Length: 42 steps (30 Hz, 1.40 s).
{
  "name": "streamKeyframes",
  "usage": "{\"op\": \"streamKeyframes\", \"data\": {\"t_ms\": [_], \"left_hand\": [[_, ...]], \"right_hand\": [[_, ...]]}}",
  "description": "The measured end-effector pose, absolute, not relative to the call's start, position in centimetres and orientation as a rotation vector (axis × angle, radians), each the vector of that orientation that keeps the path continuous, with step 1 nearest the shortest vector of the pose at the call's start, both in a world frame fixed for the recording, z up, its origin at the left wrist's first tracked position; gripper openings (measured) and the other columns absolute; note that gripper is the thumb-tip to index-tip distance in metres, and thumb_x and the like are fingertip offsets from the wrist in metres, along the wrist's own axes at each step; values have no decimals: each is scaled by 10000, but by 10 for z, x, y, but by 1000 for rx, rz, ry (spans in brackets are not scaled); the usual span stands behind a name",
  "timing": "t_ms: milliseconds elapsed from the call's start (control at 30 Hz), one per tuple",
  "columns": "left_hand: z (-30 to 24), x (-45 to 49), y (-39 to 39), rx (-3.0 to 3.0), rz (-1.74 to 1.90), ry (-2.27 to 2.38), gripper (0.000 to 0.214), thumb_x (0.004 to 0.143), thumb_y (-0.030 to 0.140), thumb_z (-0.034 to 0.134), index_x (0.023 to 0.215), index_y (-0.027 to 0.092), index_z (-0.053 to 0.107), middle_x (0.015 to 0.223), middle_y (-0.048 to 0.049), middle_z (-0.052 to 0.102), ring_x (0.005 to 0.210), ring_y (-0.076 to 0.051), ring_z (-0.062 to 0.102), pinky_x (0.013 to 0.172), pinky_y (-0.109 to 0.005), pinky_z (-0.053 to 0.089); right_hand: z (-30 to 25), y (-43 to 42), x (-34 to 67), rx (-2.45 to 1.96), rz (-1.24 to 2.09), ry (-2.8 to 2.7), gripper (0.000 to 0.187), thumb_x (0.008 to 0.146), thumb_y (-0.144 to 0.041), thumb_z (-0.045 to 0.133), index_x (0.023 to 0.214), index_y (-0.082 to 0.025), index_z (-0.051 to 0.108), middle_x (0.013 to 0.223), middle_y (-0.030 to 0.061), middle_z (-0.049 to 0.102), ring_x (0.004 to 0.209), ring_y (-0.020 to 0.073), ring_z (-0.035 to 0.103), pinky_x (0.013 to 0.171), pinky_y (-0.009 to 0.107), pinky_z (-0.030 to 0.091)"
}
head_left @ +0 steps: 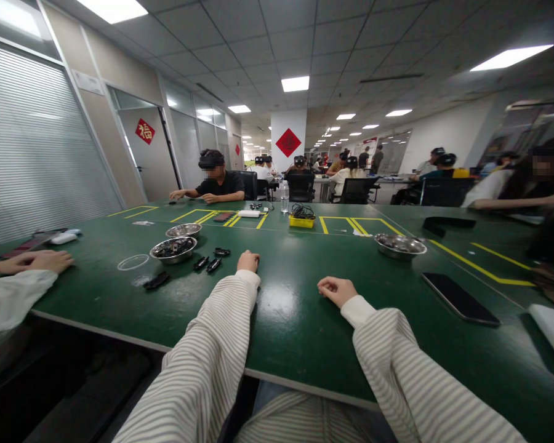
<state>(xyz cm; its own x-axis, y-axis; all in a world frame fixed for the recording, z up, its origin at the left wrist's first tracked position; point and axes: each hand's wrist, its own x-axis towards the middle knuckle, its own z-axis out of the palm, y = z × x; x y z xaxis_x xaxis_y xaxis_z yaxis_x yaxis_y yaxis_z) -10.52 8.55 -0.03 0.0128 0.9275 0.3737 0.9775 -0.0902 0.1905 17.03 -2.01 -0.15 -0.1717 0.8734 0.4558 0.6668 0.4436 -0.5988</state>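
Small black parts [213, 266], 3, elongated, loose, untouched, lying left of the fingers [255, 255] of the left hand [247, 263]: 2 nearer, roughly parallel, 1 farther, set crosswise.

Open-plan office, grid-tile ceiling [258, 37] with lit square panels [295, 83] running deep into the back, white pillar [298, 117] mid-room carrying a red diamond poster [289, 143]. Left side: horizontal blinds [41, 135], a door [154, 163] with a red-and-gold diamond sign [145, 131], then glass partitions [189, 132]. Green tabletop [295, 344] with yellow line markings [517, 283] up front, black office chairs [355, 191] beyond, plain white wall [447, 120] right.
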Motion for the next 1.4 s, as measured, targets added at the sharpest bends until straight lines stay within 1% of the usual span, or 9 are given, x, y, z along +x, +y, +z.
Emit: {"op": "streamKeyframes", "data": {"t_ms": [100,267,400,567,733,967,1100,1233,1400], "left_hand": [[0,-102,84,-2139,-602,-2050,252,736,216,388,890,260,583,840,-51,493,810,-151,474,695,-229,367],[3,-106,79,-2042,-609,-2156,380,725,176,406,1099,241,424,921,-77,480,864,-175,457,716,-247,365],[4,-110,77,-1936,-593,-2254,371,721,156,400,1085,225,416,963,-90,465,910,-202,433,716,-279,364],[4,-110,75,-1921,-535,-2280,284,727,172,385,992,194,485,982,-98,452,928,-224,401,718,-308,352],[2,-105,74,-2075,-620,-1974,296,686,199,454,975,240,507,1022,-61,460,985,-233,316,755,-337,309],[6,-92,66,-2287,-534,-1686,188,718,224,428,823,262,578,902,-28,544,978,-225,293,782,-380,243],[7,-66,50,-2446,-488,-1528,232,717,300,435,911,243,549,930,-35,527,949,-221,313,758,-362,284],[1,-27,24,-2645,-524,-1286,388,708,417,421,1040,222,466,1015,-47,479,958,-223,312,761,-355,308],[-6,8,-10,-2840,-572,-995,514,692,472,415,1131,210,364,1086,-52,426,980,-219,304,798,-356,302]], "right_hand": [[0,-22,169,-1293,352,-1927,149,628,-266,474,641,-168,585,512,-4,596,450,92,538,478,199,436],[4,-24,169,-1292,410,-1962,150,631,-255,473,660,-161,586,528,1,606,453,93,544,486,200,442],[7,-26,169,-1288,460,-2002,160,637,-246,466,683,-152,587,547,11,615,467,96,552,507,202,450],[8,-28,169,-1289,452,-2002,162,636,-241,464,682,-147,588,548,16,615,475,99,552,517,205,450],[7,-28,168,-1285,435,-2010,167,639,-241,460,682,-148,593,550,18,615,472,96,546,511,200,444],[5,-27,168,-1275,426,-2004,160,626,-229,468,680,-149,596,547,10,610,469,89,536,499,190,435],[4,-25,169,-1289,418,-1981,156,622,-215,461,675,-153,594,544,4,606,465,86,532,500,190,434],[4,-22,172,-1368,296,-1883,151,619,-209,462,677,-162,593,572,7,608,504,93,538,544,206,440],[1,-18,177,-1428,247,-1903,258,572,-189,512,821,-159,575,709,21,619,546,93,527,585,224,441]]}}
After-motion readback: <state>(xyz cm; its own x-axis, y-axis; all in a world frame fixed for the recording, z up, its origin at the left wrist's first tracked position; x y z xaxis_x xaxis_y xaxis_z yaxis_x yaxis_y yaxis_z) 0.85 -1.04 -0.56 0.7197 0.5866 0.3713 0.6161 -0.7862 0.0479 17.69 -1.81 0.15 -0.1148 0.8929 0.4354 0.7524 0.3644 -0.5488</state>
